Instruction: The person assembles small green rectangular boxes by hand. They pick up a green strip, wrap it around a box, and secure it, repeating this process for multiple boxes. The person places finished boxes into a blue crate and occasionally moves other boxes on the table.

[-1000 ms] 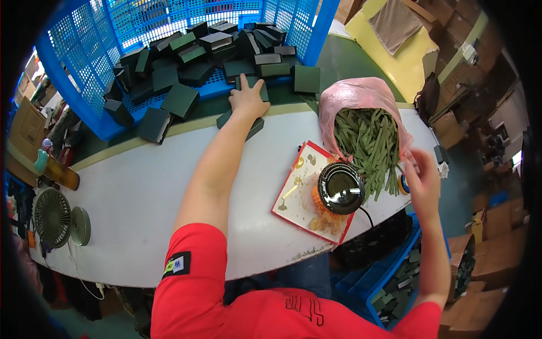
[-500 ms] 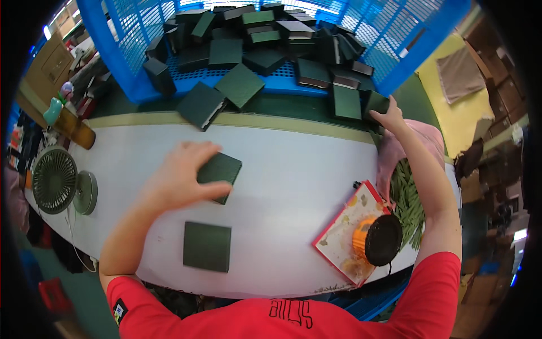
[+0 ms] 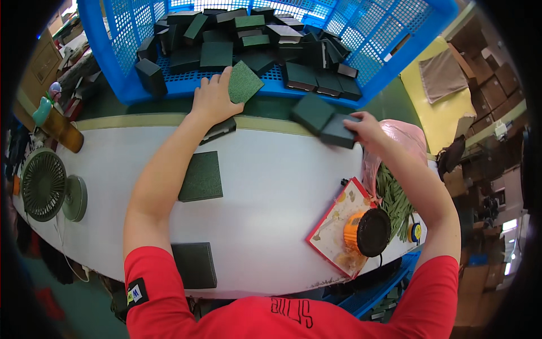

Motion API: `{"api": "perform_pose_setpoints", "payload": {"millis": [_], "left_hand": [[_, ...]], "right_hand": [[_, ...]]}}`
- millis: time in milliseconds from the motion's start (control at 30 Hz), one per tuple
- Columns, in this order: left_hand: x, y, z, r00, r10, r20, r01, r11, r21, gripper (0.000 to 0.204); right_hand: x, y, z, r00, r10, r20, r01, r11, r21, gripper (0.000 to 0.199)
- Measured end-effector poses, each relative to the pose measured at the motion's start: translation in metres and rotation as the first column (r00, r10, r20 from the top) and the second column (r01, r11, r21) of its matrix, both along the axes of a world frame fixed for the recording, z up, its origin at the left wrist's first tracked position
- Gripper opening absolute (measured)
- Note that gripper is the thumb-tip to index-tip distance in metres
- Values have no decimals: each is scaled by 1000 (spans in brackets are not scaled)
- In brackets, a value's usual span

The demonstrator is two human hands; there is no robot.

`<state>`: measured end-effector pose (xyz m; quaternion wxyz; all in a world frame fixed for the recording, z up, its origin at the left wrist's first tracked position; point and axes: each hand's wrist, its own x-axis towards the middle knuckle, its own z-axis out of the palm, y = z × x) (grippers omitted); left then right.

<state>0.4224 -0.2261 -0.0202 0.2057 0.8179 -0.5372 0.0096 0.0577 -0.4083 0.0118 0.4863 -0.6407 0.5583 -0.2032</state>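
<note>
Left hand (image 3: 212, 100), upper centre of head view, pinches green lid (image 3: 244, 81) at crate (image 3: 121, 53) edge. Right hand (image 3: 366, 127), right of centre, clamps dark box (image 3: 337, 131) beside another box (image 3: 312, 112). Looks like mid-fetch; next likely calls for drawing both down onto white table (image 3: 271, 186) near flat lid (image 3: 202, 175).

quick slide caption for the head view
Left hand holds a green square; right hand grips a dark box.
</note>
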Motion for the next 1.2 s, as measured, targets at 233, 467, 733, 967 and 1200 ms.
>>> {"api": "perform_pose_setpoints", "payload": {"millis": [233, 467, 733, 967, 1200], "left_hand": [[22, 39, -4, 873, -231, -430, 86, 940, -330, 80], [52, 144, 29, 637, -187, -748, 26, 975, -222, 45], [66, 230, 18, 484, 57, -873, 18, 997, 75, 38], [63, 275, 28, 451, 129, -883, 131, 969, 208, 40], [82, 265, 32, 803, 150, -577, -27, 976, 217, 57]], "right_hand": [[69, 125, 13, 885, 453, 105, -465, 856, 226, 56], [121, 120, 174, 740, 245, -626, -672, 256, -694, 52], [192, 0, 372, 926, -169, -338, -373, -264, -889, 76], [217, -36, 399, 892, -224, -394, -412, -42, -910, 61], [171, 55, 387, 951, -159, -265, -269, -7, -963, 46]]}}
